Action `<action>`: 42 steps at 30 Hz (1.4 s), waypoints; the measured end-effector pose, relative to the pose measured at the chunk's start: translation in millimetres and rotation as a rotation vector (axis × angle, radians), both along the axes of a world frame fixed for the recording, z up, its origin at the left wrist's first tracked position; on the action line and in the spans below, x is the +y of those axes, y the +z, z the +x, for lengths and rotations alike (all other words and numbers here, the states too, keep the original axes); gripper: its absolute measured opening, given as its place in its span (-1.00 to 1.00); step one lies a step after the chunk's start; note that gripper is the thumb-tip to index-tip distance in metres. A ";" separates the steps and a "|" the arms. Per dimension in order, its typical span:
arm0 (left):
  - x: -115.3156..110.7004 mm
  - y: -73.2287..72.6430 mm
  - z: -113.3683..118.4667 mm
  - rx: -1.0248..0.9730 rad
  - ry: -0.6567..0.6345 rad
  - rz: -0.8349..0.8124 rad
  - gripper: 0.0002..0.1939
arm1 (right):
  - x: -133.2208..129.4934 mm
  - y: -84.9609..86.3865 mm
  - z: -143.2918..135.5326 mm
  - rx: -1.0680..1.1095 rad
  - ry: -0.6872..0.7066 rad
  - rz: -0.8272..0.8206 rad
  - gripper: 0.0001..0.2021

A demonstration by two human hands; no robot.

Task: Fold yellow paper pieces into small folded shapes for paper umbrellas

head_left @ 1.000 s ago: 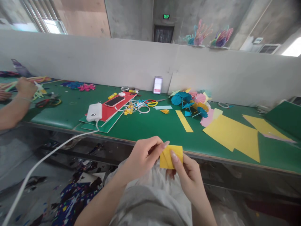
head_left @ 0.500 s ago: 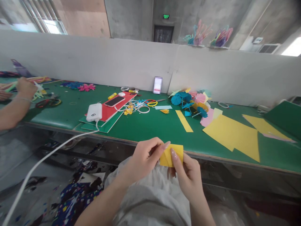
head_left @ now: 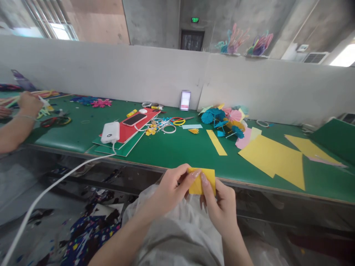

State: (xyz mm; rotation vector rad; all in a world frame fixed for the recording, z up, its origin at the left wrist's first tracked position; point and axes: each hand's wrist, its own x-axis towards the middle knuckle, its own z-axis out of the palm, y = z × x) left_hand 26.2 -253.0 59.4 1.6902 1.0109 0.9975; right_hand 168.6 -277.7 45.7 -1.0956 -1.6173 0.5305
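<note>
The left hand (head_left: pixel 172 189) and right hand (head_left: pixel 223 203) pinch a squarish yellow paper (head_left: pixel 196 188) between them, long axis unclear, far edge facing the desk (head_left: pixel 169 151).

My table (head_left: pixel 166 149) has a green surface. Relative to the yellow strip (head_left: pixel 216 142) lying on it, green boards (head_left: pixel 126 150) lie to the left, paper umbrellas (head_left: pixel 214 115) behind, and a large yellow sheet (head_left: pixel 274 157) to the right.

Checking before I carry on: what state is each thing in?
Small yellow paper, creased
Left hand, gripping that paper
Right hand, gripping that paper
Power bank, cable attached
Flat phone, screen dark
Upright phone, screen lit
Leftmost blue paper umbrella, open
Red-and-yellow scissors, lying flat
Exit sign, lit
</note>
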 end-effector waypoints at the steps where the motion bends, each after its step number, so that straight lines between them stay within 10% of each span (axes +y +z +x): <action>1: 0.3 -0.8 0.0 -0.019 -0.012 -0.032 -0.68 | 0.2 -0.1 -0.1 -0.011 -0.008 0.008 -0.68; 11: -2.9 -2.6 -0.3 0.130 0.076 0.124 -0.65 | 0.2 0.6 0.1 -0.026 0.023 -0.031 -0.66; 19: 1.9 -7.9 3.3 -0.039 -0.053 -0.091 -0.64 | 4.6 -1.1 2.0 -0.064 -0.029 0.074 -0.67; 27: -2.1 -1.2 4.8 0.111 0.032 0.147 -0.62 | 2.1 -2.2 4.3 0.018 0.040 -0.039 -0.65; 35: 0.7 -8.2 2.3 -0.047 -0.116 -0.086 -0.68 | 1.4 -2.0 1.6 0.020 -0.020 -0.013 -0.65; 42: -3.2 -3.6 4.4 0.068 -0.029 0.147 -0.68 | 1.6 -3.6 -1.1 0.083 -0.027 -0.072 -0.62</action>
